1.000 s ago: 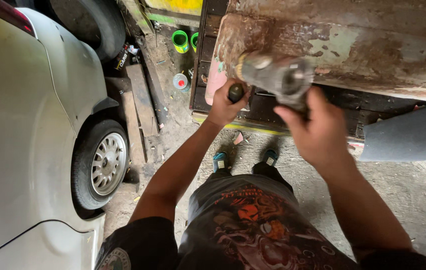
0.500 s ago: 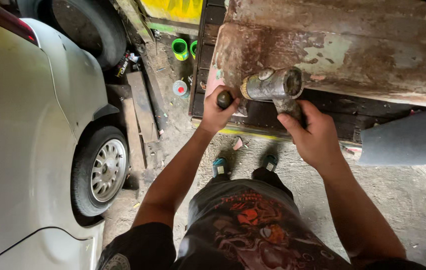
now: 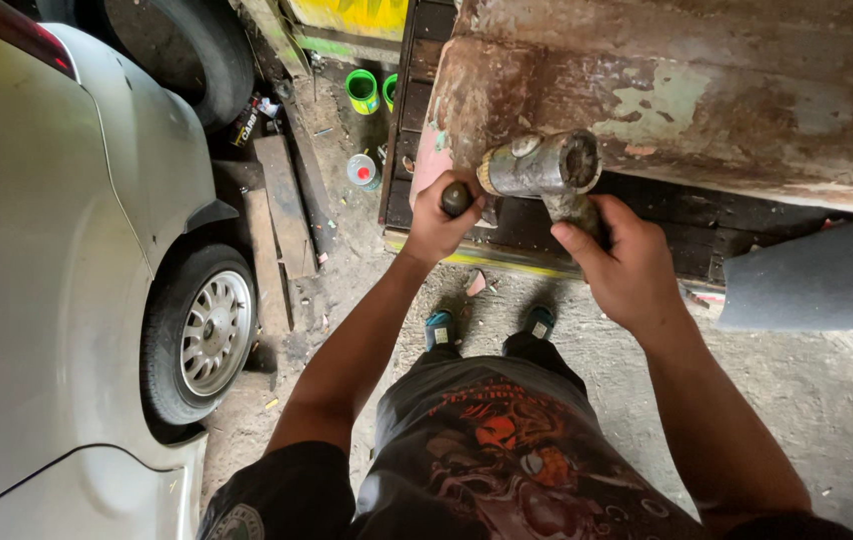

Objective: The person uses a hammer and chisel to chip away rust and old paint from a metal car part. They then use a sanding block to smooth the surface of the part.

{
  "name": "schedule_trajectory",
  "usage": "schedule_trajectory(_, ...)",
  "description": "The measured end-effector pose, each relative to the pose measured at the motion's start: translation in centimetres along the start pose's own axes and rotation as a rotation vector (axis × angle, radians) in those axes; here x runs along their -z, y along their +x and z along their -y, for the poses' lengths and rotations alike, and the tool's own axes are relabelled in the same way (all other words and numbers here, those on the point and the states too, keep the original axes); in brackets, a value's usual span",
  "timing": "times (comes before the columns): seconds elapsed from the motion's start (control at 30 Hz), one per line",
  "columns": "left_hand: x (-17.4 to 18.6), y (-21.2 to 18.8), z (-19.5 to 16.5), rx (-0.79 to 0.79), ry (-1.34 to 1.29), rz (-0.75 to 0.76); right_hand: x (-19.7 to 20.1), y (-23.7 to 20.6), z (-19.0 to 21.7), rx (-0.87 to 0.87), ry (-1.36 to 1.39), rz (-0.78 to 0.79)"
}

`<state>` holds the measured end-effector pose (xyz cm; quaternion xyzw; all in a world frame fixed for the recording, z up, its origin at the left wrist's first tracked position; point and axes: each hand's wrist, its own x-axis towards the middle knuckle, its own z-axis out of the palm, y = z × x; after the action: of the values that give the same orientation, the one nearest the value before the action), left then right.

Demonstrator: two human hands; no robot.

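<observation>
my left hand [image 3: 439,222] fisted on side handle [image 3: 456,197], right hand [image 3: 627,268] wrapped round angle grinder [image 3: 543,165] body beside rusty panel [image 3: 667,90].

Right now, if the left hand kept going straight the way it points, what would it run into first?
The left hand, closed on a dark side handle, points up and away from the body. First in that line looks to be the rusty metal panel with peeling paint, near its pinkish left edge. Depth is unclear from this single view.
</observation>
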<state>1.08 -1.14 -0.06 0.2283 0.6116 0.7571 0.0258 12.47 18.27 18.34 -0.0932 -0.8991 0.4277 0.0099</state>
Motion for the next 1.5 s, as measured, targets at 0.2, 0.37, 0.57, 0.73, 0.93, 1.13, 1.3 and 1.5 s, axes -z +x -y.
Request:
schedule_trajectory(0.2, 0.0, -0.1, 0.8, 0.028, 0.057, 0.004, 0.6, 0.1, 2.3, 0.111, -0.031, -0.002)
schedule_trajectory(0.37, 0.1, -0.1, 2.3, 0.098, 0.028, 0.069, -0.5, 0.1, 3.2, 0.211, -0.238, -0.011)
schedule_trajectory(0.57, 1.0, -0.7, 3.4, -0.075, 0.212, 0.097, -2.0, 1.3, 1.7, 0.111, -0.378, 0.135)
schedule_trajectory(0.73, 1.0, 0.0, 2.7, 0.144, 0.01, -0.065, -0.2, 0.4, -0.1, 0.016, 0.006, 0.007)
schedule_trajectory(0.93, 1.7, 0.7, 1.6, -0.01, 0.065, -0.031, 0.3, 0.6, -1.1, 0.018, 0.05, -0.057)
schedule_trajectory(1.13, 1.3, 0.6, 1.1, -0.053, -0.032, 0.014, -0.2, 1.0, -0.7, 0.037, 0.058, -0.017)
schedule_trajectory(1.3, 1.3, 0.5, 1.3, 0.041, 0.114, 0.081, 0.1, 0.8, 1.7, 0.152, 0.008, -0.019)
schedule_trajectory(1.5, 1.4, 1.2, 1.5, -0.108, 0.172, 0.226, 0.8, -0.4, 5.1, 0.353, -0.151, -0.055)
